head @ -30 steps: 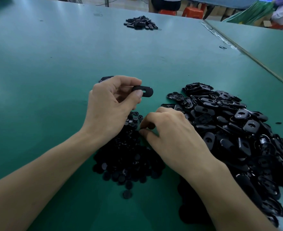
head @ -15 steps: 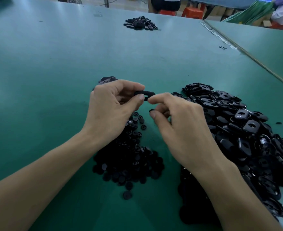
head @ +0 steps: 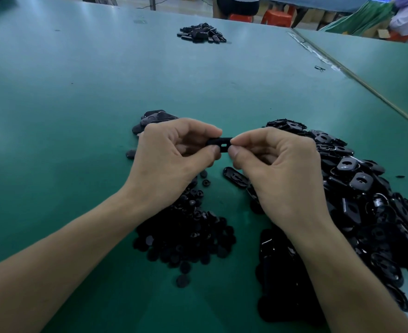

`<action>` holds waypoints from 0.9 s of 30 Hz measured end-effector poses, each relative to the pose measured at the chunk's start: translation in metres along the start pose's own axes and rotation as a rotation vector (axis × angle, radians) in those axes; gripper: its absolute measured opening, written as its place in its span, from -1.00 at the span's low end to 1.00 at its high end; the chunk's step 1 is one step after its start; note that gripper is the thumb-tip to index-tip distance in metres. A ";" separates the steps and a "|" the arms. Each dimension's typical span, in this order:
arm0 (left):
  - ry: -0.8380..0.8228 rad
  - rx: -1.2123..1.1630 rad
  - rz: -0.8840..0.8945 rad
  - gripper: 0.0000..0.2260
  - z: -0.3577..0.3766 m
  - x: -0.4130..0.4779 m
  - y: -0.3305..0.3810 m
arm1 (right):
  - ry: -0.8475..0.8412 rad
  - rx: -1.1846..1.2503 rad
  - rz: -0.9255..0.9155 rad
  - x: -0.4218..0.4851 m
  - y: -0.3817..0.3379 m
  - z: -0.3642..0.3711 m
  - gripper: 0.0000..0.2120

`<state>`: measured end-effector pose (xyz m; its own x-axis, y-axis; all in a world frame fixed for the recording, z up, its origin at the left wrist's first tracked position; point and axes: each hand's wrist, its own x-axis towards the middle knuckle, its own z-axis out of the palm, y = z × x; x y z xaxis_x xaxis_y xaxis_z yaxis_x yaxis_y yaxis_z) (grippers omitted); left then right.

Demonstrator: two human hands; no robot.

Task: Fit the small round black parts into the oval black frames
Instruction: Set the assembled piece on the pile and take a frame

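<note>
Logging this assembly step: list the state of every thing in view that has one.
Held oval frame: off the table, pinched at both ends; insert seated or not, cannot tell.
Left grip: pinches the frame's left end.
Right grip: pinches its right end.
Lone frame: lying flat on the table, untouched.
Round-parts pile: loose heap between the forearms.
Frame pile: loose heap, on the right.
Far pile: heaped, untouched.

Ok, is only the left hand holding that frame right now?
No, the left hand pinches one end of the oval frame and the right hand pinches its other end between thumb and forefinger.
</note>
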<state>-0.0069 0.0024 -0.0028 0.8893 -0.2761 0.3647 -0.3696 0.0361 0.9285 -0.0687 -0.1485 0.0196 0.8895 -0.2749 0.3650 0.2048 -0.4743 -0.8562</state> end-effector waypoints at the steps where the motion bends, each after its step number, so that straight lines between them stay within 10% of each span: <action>1: -0.005 0.005 0.006 -0.81 0.000 0.000 0.000 | -0.008 0.006 0.006 0.000 0.000 0.000 -0.83; 27: -0.107 0.459 0.304 -0.81 0.001 -0.006 0.005 | -0.071 -0.239 -0.093 -0.004 0.000 0.004 -0.68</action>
<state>-0.0139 0.0035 -0.0001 0.7008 -0.4156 0.5797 -0.7058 -0.2862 0.6480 -0.0709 -0.1441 0.0161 0.8995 -0.1652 0.4045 0.1926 -0.6811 -0.7064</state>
